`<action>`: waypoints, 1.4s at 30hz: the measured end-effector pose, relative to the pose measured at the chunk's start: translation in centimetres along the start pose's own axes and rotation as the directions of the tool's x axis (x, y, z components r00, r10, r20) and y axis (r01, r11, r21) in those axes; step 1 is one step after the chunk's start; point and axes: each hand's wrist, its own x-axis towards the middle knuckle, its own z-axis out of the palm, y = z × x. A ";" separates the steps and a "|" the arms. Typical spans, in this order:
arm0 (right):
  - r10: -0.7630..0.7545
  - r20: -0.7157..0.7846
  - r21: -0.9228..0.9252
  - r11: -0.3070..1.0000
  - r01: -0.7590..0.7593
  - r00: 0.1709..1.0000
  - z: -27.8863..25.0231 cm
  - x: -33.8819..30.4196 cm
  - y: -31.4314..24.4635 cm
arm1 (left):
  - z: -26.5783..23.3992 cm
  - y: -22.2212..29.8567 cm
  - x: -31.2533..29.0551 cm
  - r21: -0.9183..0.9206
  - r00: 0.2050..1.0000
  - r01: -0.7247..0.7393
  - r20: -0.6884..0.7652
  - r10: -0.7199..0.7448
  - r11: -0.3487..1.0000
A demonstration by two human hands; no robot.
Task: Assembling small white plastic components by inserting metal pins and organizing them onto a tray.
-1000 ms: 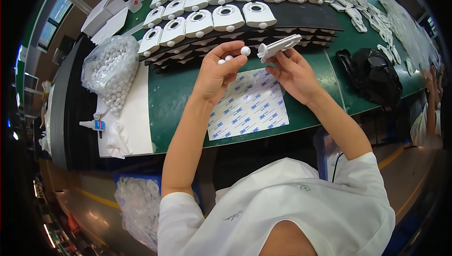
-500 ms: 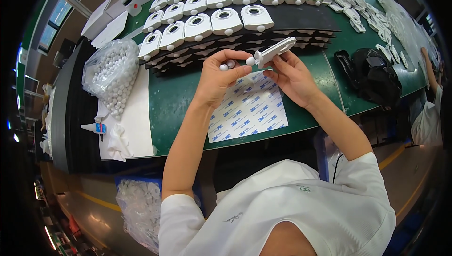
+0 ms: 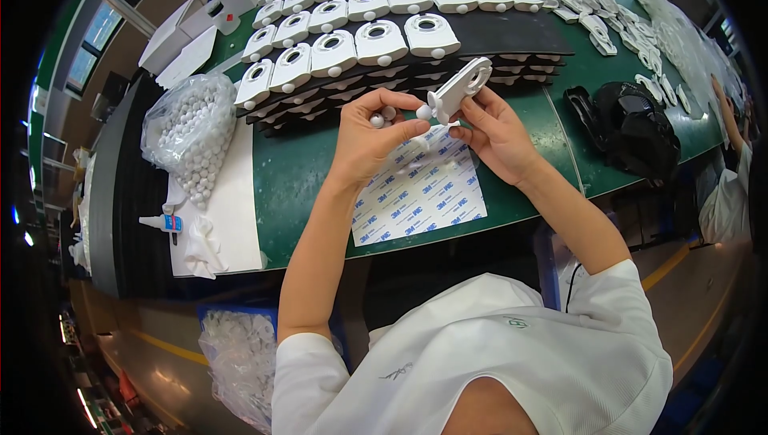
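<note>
Between its thumb and forefinger my left hand (image 3: 366, 132) pinches a small white ball (image 3: 424, 112), with a few more white balls (image 3: 382, 117) tucked in its curled fingers. My right hand (image 3: 498, 136) is closed on a flat white plastic housing (image 3: 462, 91) with a round hole, tilted up. The pinched ball is at the housing's narrow lower end; whether it touches cannot be made out. Below both hands lies a white sheet with blue print (image 3: 420, 195). Behind them, rows of similar white housings (image 3: 334, 52), each with a ball at its front, stand on stacked black trays (image 3: 512, 35).
A clear bag of white balls (image 3: 192, 131) lies at left, near a small glue bottle (image 3: 162, 223) and a crumpled white glove (image 3: 203, 249). Loose white parts (image 3: 600, 19) are heaped far right, by a black plastic bag (image 3: 636, 131). Another person's arm (image 3: 728, 115) shows at the right edge.
My right hand has turned the housing so its hole now faces more toward me. The left hand keeps the ball close to the housing's end.
</note>
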 end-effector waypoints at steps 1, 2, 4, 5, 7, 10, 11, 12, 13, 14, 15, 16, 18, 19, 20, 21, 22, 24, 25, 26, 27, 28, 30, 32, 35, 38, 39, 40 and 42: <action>0.000 -0.004 0.003 1.000 0.000 1.000 0.0 0.0 0.0 | 0.0 0.0 0.0 -0.003 1.000 -0.001 -0.001 0.001 1.000; -0.001 -0.005 0.003 1.000 0.001 1.000 0.0 0.0 0.0 | 0.0 0.0 0.0 -0.003 1.000 -0.002 0.000 0.002 1.000; -0.002 -0.017 -0.006 1.000 0.002 1.000 0.0 0.0 0.0 | 0.1 0.0 0.0 0.021 1.000 0.010 0.001 -0.010 1.000; -0.003 -0.017 -0.006 1.000 0.003 1.000 0.0 0.0 0.0 | 0.1 0.0 0.0 0.021 1.000 0.009 0.002 -0.009 1.000; -0.019 -0.004 -0.038 0.999 0.019 1.000 0.0 0.0 0.0 | 0.1 0.1 0.0 0.034 1.000 -0.025 0.009 0.025 0.999; -0.005 0.005 -0.055 0.998 0.006 1.000 0.5 -0.2 -0.1 | 0.3 -0.1 0.0 0.129 0.998 -0.063 0.016 0.061 0.990; -0.008 0.006 -0.056 0.998 0.008 1.000 0.3 -0.2 -0.1 | 0.4 0.0 0.0 0.129 0.998 -0.065 0.018 0.063 0.989; 0.000 0.054 -0.078 0.997 0.004 0.999 0.0 -0.1 0.0 | 0.4 0.1 -0.1 0.091 0.999 -0.032 0.035 0.029 0.995; 0.009 0.101 -0.102 0.995 0.001 0.995 -0.2 -0.1 0.0 | 0.5 0.3 -0.2 0.053 0.998 0.001 0.055 -0.004 0.999; 0.005 0.100 -0.105 0.994 0.005 0.995 -0.3 -0.2 -0.2 | 0.6 0.5 -0.2 0.028 0.996 0.019 0.081 -0.021 0.999; -0.016 0.120 -0.176 0.984 0.037 0.993 -0.3 -0.3 -0.5 | 0.7 0.4 -0.2 0.025 0.996 0.015 0.086 -0.017 1.000; -0.036 0.141 -0.246 0.967 0.071 0.989 -0.2 -0.4 -0.8 | 0.6 0.2 -0.2 0.020 0.995 0.026 0.097 -0.028 0.999; -0.075 0.148 -0.323 0.939 0.120 0.986 0.2 -0.5 -1.7 | 0.4 0.0 -0.2 0.030 0.992 0.053 0.110 -0.056 0.998; -0.109 0.156 -0.394 0.905 0.163 0.982 0.6 -0.6 -2.3 | 0.6 0.0 -0.3 0.030 0.992 0.047 0.113 -0.050 0.998; -0.117 0.154 -0.397 0.902 0.170 0.981 0.9 -0.6 -3.2 | 1.0 0.2 -0.3 -0.001 0.993 0.048 0.104 -0.048 0.999; -0.157 0.182 -0.439 0.870 0.223 0.971 1.4 -0.4 -4.3 | 1.1 0.3 -0.2 -0.031 0.995 0.050 0.090 -0.047 0.998; -0.195 0.211 -0.477 0.834 0.275 0.958 1.8 -0.1 -5.4 | 0.9 -0.5 0.1 -0.040 0.991 -0.020 0.128 0.024 0.999; -0.249 0.118 -0.590 0.761 0.269 0.961 1.6 0.7 -8.4 | 1.2 0.7 0.0 -0.063 0.987 0.050 0.153 -0.040 0.997; -0.287 0.082 -0.667 0.696 0.267 0.954 1.0 1.3 -9.9 | 1.3 1.3 -0.1 -0.084 0.979 0.122 0.175 -0.106 0.989; -0.310 0.046 -0.747 0.621 0.239 0.950 0.5 2.0 -10.7 | 0.7 1.3 -0.1 -0.034 0.958 0.173 0.239 -0.160 0.984; -0.338 0.010 -0.819 0.537 0.202 0.941 0.0 2.7 -11.6 | 0.8 1.3 0.1 -0.034 0.958 0.170 0.241 -0.157 0.985; -0.311 -0.052 -0.877 0.469 0.106 0.949 -0.7 3.4 -12.2 | 1.0 1.1 0.2 -0.086 0.949 0.196 0.269 -0.166 0.977; -0.223 -0.089 -0.881 0.472 0.028 0.971 -2.1 5.0 -12.9 | 1.3 1.3 0.5 -0.078 0.928 0.219 0.326 -0.182 0.973; -0.130 -0.153 -0.881 0.467 -0.076 0.980 -2.8 6.2 -12.7 | 1.7 1.3 0.8 -0.067 0.928 0.222 0.321 -0.190 0.973; -0.116 -0.135 -0.882 0.466 -0.066 0.984 -3.0 7.7 -12.0 | 1.8 1.3 1.0 -0.051 0.925 0.230 0.321 -0.202 0.972; -0.153 -0.136 -0.895 0.443 -0.054 0.979 -2.8 8.5 -11.7 | 1.5 1.2 0.8 -0.045 0.926 0.233 0.315 -0.207 0.972; -0.170 -0.128 -0.899 0.437 -0.042 0.977 -2.8 8.6 -11.6 | 1.4 1.1 0.7 -0.047 0.928 0.234 0.308 -0.208 0.971; -0.226 -0.101 -0.910 0.415 0.002 0.969 -2.8 8.6 -11.4 | 1.4 1.1 0.7 -0.047 0.927 0.235 0.311 -0.209 0.971; -0.269 -0.078 -0.931 0.364 0.026 0.960 -3.0 8.4 -11.1 | 1.4 1.2 0.7 -0.067 0.930 0.224 0.313 -0.193 0.972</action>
